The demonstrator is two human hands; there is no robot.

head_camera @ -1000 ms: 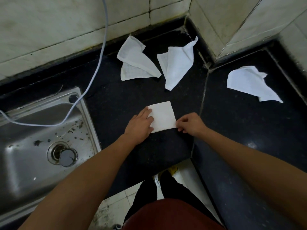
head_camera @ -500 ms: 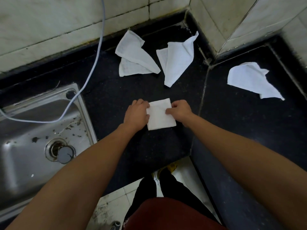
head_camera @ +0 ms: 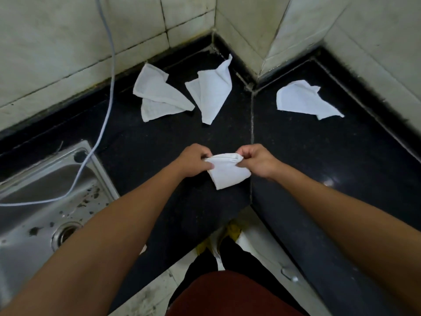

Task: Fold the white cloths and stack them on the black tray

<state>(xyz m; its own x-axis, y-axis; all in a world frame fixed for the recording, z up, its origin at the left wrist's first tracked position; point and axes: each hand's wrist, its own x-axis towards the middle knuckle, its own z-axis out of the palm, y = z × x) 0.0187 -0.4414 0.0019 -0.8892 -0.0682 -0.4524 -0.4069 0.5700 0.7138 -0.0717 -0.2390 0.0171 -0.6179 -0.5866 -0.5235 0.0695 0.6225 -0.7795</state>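
Pinching folded cloth [head_camera: 227,173] — left hand [head_camera: 193,161], right hand [head_camera: 259,161] (sink [head_camera: 45,176] holds cable [head_camera: 77,176]).

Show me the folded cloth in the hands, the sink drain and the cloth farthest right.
folded cloth [head_camera: 229,174], head view, flat lower half.
sink drain [head_camera: 62,234], head view, metal rim.
rightmost cloth [head_camera: 300,101], head view, its middle.

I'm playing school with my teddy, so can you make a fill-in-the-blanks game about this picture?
1. The left hand and right hand hold the folded cloth over the ____ counter.
2. ____ crumpled cloths lie near the wall.
3. The steel sink is on the person's ____ side.
Missing words: black, three, left.
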